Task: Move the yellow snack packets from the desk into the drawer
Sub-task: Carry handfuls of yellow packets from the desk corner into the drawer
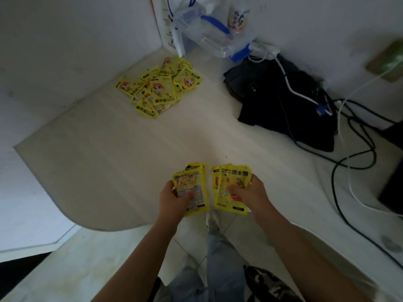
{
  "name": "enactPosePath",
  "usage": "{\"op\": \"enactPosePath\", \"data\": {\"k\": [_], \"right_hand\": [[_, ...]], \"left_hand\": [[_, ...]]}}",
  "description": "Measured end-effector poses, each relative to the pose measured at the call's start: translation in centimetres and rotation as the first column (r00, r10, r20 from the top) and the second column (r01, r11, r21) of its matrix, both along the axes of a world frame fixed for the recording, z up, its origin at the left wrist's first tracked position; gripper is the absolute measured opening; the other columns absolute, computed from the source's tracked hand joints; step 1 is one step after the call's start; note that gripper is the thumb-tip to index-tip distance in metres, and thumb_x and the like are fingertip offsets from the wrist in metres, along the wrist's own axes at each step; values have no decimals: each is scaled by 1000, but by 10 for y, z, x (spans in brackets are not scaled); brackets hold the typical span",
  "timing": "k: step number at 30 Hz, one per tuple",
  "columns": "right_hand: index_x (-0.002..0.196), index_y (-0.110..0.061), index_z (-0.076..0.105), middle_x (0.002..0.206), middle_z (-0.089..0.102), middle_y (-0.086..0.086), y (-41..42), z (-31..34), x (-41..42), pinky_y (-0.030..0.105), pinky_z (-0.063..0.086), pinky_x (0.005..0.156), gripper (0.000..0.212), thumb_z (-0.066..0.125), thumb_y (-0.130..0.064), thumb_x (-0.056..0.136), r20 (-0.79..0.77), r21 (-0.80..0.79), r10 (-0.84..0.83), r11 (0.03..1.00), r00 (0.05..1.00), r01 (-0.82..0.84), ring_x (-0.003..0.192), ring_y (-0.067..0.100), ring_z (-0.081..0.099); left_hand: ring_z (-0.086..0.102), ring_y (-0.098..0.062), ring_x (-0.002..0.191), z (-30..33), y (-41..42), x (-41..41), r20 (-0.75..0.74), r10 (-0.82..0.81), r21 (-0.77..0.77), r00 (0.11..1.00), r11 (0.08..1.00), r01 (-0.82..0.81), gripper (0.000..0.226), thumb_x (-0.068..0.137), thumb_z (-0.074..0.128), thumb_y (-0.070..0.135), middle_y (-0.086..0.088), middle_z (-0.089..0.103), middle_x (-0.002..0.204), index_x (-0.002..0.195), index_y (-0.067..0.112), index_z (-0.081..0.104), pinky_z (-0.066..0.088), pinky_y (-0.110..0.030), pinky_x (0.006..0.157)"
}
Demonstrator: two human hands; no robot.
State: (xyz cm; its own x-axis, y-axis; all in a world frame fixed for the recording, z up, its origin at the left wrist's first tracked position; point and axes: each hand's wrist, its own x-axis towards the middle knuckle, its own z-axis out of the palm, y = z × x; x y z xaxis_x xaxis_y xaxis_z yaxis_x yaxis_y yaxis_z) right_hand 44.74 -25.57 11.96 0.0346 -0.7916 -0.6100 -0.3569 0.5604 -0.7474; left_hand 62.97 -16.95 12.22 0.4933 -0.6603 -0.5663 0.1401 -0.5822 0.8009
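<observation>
A heap of several yellow snack packets lies on the pale desk near its far corner. My left hand grips a small stack of yellow packets, printed back side up, above the desk's front edge. Beside it my right hand grips another bunch of yellow packets, thumb pressed on top. The two bunches are a little apart. No drawer is visible.
A black bag lies at the desk's back right, with black and white cables trailing over it and to the right. A clear plastic box with blue clips stands in the far corner. My legs and the floor show below.
</observation>
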Motion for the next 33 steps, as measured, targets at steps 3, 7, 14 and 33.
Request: {"op": "enactPosePath", "data": {"k": [3,7,14,33], "right_hand": [[106,-11,62,101,70,7,41,10,-7,38,58,75,38,80,-8,73,44,-1,-45,999,998,45,85,23,69],[108,-12,65,96,73,5,98,18,-21,28,57,62,37,78,-7,74,128,18,-152,988,980,151,78,17,71],[91,-18,69,93,74,9,182,27,-66,44,60,76,24,79,-5,73,177,7,-330,943,927,334,85,26,72],[97,-14,70,95,74,11,416,21,-301,55,57,80,28,78,-3,73,197,50,-699,707,687,705,89,32,71]], "left_hand": [[70,-18,76,0,34,-5,-24,-37,-19,999,999,37,25,85,63,-5,-6,71,92,106,7,58,60,-31,58],[71,-22,81,-1,78,-14,-58,-66,-16,996,998,65,27,84,66,-2,-7,71,95,108,8,59,60,-36,64],[70,-22,87,1,123,-49,-54,-195,19,979,980,196,25,80,73,6,-5,72,97,103,14,64,59,-40,75],[72,-14,75,16,274,-282,-89,-529,-4,844,848,530,27,78,70,2,-4,74,91,100,16,66,54,-21,53]]}}
